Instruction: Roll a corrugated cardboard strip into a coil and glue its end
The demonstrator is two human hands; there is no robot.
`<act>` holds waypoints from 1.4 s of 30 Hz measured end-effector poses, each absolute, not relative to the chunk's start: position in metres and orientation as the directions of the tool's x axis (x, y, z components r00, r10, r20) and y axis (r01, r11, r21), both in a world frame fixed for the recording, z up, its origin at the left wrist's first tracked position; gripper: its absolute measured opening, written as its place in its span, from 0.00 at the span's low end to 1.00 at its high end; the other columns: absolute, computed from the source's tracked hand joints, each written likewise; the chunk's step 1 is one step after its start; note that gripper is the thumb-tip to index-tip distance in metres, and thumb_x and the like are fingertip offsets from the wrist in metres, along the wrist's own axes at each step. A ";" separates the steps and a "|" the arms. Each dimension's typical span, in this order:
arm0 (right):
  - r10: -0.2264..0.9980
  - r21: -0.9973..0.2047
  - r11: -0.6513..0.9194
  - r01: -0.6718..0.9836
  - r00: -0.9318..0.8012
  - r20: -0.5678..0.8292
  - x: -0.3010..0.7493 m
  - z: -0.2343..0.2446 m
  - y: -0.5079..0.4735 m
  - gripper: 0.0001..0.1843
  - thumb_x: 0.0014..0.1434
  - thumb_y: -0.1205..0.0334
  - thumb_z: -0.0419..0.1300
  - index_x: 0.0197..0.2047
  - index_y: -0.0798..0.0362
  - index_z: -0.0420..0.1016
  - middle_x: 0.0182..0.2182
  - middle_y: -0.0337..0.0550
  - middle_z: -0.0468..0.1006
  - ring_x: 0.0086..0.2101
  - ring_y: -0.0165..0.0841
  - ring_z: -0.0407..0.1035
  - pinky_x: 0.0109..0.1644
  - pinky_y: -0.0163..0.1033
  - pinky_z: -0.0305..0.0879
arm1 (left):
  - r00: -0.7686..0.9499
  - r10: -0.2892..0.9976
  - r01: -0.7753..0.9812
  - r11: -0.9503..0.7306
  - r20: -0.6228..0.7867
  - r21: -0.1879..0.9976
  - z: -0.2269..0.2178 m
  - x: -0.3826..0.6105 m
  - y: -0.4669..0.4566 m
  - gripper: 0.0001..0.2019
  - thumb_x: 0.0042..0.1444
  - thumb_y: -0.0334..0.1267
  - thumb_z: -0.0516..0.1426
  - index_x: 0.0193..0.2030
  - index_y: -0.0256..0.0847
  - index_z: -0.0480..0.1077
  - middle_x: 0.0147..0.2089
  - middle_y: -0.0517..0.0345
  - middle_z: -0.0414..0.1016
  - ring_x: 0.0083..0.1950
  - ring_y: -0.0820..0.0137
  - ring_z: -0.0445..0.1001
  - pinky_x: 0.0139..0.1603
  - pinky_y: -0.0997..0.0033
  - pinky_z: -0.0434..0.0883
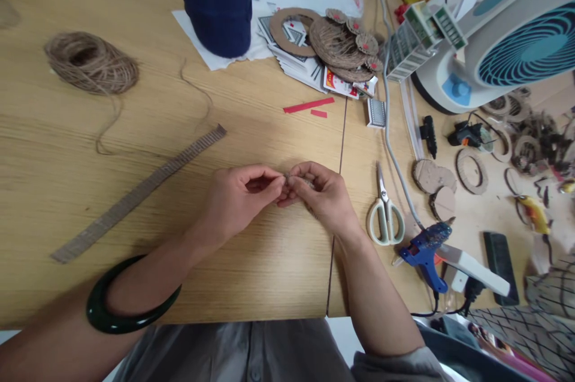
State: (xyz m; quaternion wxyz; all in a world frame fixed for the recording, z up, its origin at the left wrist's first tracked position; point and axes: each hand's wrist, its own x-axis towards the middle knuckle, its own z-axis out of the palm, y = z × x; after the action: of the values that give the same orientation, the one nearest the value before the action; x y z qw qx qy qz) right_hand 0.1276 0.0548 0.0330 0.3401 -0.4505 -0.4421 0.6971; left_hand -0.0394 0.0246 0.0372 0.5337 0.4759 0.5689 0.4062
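My left hand (245, 196) and my right hand (321, 193) meet over the wooden table, fingertips almost touching. Both are closed in a pinch on a narrow brown cardboard strip (311, 212), mostly covered by the fingers; a bit of its ribbed edge shows under the right palm. To the left lies a long flat strip of corrugated cardboard (139, 193), slanting across the tabletop. Scissors (384, 211) with pale handles lie shut to the right of my right hand. Beyond my hands are two red paper strips (309, 105).
A ball of twine (91, 63) trails a loose end at the left. At the back stand a dark blue container (215, 2) and cardboard discs (336, 41) on playing cards. To the right are a blue glue gun (426, 253), a grey cord (390, 130) and a fan (507, 29).
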 end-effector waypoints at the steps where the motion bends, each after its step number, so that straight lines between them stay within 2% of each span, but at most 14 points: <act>1: 0.871 -0.922 -0.380 -0.078 -0.366 -0.328 0.128 0.033 0.055 0.20 0.50 0.48 0.73 0.34 0.53 0.73 0.27 0.35 0.78 0.27 0.29 0.77 0.34 0.37 0.81 | 0.028 0.974 0.100 0.220 -0.224 0.970 0.037 -0.040 0.025 0.06 0.56 0.41 0.63 0.32 0.44 0.79 0.32 0.60 0.84 0.35 0.67 0.82 0.40 0.71 0.78; 11: 0.847 -0.913 -0.399 -0.085 -0.415 -0.331 0.131 0.030 0.056 0.18 0.52 0.49 0.73 0.35 0.54 0.74 0.28 0.35 0.77 0.28 0.29 0.76 0.36 0.40 0.83 | 0.040 0.974 0.112 0.217 -0.223 0.970 0.036 -0.040 0.027 0.07 0.56 0.41 0.63 0.32 0.41 0.78 0.31 0.59 0.84 0.33 0.68 0.82 0.38 0.72 0.78; 16: 0.857 -0.910 -0.397 -0.120 -0.404 -0.320 0.129 0.029 0.055 0.19 0.52 0.49 0.73 0.35 0.54 0.73 0.28 0.34 0.76 0.27 0.27 0.75 0.33 0.38 0.83 | 0.013 0.999 0.320 0.039 -0.046 0.947 0.034 -0.041 0.025 0.07 0.58 0.40 0.61 0.34 0.42 0.79 0.31 0.60 0.84 0.31 0.70 0.81 0.33 0.75 0.76; 23: 0.858 -0.906 -0.411 -0.105 -0.380 -0.345 0.129 0.030 0.055 0.17 0.52 0.52 0.72 0.34 0.53 0.72 0.27 0.33 0.75 0.26 0.27 0.74 0.32 0.37 0.82 | 0.067 0.996 0.317 -0.071 0.052 0.946 0.033 -0.041 0.024 0.07 0.60 0.38 0.60 0.36 0.42 0.79 0.32 0.61 0.85 0.31 0.71 0.82 0.33 0.78 0.76; 32: 0.854 -0.896 -0.429 -0.115 -0.374 -0.361 0.129 0.033 0.056 0.18 0.50 0.52 0.74 0.33 0.53 0.71 0.25 0.33 0.75 0.26 0.27 0.75 0.31 0.34 0.80 | 0.070 0.997 0.186 0.019 -0.032 0.982 0.025 -0.042 0.022 0.08 0.58 0.43 0.65 0.41 0.43 0.82 0.38 0.58 0.86 0.37 0.67 0.84 0.41 0.73 0.80; 37: 0.856 -0.903 -0.411 -0.125 -0.395 -0.334 0.131 0.030 0.057 0.18 0.51 0.51 0.73 0.33 0.52 0.72 0.27 0.33 0.76 0.27 0.27 0.74 0.33 0.35 0.80 | 0.083 0.994 0.151 0.059 -0.072 0.987 0.025 -0.043 0.024 0.07 0.59 0.42 0.64 0.38 0.43 0.82 0.36 0.59 0.86 0.36 0.68 0.84 0.39 0.73 0.80; 42: 0.886 -0.941 -0.325 -0.099 -0.381 -0.266 0.132 0.030 0.059 0.16 0.53 0.53 0.73 0.36 0.52 0.74 0.29 0.35 0.79 0.29 0.27 0.76 0.35 0.33 0.78 | 0.059 0.988 0.141 0.130 -0.140 0.981 0.028 -0.043 0.026 0.08 0.58 0.42 0.64 0.39 0.41 0.81 0.35 0.58 0.86 0.36 0.67 0.84 0.39 0.72 0.80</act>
State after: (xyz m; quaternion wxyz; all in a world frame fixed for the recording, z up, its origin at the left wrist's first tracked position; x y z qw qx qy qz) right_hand 0.1320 0.0587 0.0297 0.3555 -0.4279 -0.4596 0.6923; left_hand -0.0430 0.0259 0.0283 0.5142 0.5150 0.5484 0.4120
